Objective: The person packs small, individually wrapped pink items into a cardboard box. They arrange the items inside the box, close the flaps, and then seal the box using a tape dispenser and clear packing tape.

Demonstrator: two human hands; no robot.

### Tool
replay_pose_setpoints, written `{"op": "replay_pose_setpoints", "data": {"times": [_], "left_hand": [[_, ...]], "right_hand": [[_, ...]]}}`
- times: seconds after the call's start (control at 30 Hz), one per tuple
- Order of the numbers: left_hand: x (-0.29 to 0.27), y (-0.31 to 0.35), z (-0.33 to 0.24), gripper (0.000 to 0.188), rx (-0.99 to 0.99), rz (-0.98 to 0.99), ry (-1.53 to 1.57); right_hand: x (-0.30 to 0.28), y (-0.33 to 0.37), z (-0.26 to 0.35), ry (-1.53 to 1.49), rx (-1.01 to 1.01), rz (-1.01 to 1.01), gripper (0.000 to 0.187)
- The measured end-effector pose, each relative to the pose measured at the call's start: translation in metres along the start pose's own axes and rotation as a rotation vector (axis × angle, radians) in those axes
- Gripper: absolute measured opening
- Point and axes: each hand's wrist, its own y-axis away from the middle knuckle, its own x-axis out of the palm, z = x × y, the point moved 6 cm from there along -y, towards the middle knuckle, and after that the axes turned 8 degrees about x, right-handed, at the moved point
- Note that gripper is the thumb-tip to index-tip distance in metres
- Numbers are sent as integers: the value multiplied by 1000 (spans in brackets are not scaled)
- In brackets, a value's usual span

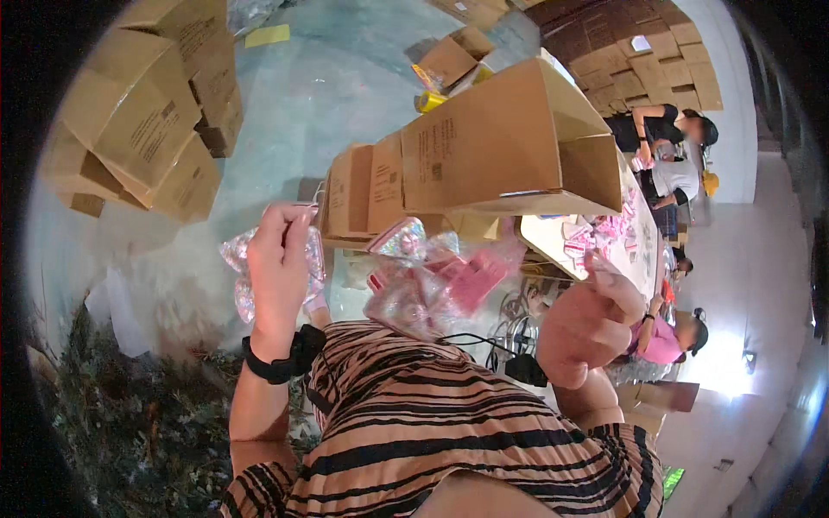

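Note:
My left hand (281, 246) is raised at centre left, thumb and fingers pinched together. Shiny, iridescent clear plastic packets (239, 255) show on both sides of it, and it appears to grip them; the exact hold is hidden behind the fingers. More glittering packets with pink parts (414, 285) lie in front of my lap, between my hands and touching neither. My right hand (591, 319) is up at the right, fingers curled in and slightly blurred. What it holds, if anything, cannot be seen.
Ahead stands a large open cardboard box (484, 142), with a smaller box (363, 190) beside it. A white table (553, 242) carries pink packets, and several people work along it. Stacked cartons (138, 112) stand at far left, dark green foliage (147, 414) at lower left.

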Motion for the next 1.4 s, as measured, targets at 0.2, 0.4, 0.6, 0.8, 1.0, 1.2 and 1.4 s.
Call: {"op": "replay_pose_setpoints", "data": {"times": [0.2, 0.4, 0.6, 0.8, 1.0, 1.2, 1.4], "left_hand": [[51, -22, -54, 9, 54, 368, 137], [111, -32, -51, 14, 111, 643, 188], [151, -20, -34, 14, 6, 750, 326], [182, 5, -18, 12, -5, 794, 421], [196, 24, -19, 13, 244, 687, 171], [213, 50, 1, 13, 129, 494, 233], [203, 51, -31, 13, 154, 352, 264]], "right_hand": [[17, 5, -6, -226, 54, 46, 43], [18, -13, -14, -321, 143, 16, 37], [25, -18, -28, -394, 176, 45, 34], [26, -21, -30, -368, 163, 101, 36], [14, -21, -27, -345, 276, 73, 33], [4, -2, -21, -429, 403, 118, 25], [-13, 44, -36, -303, 913, 129, 28]]}}
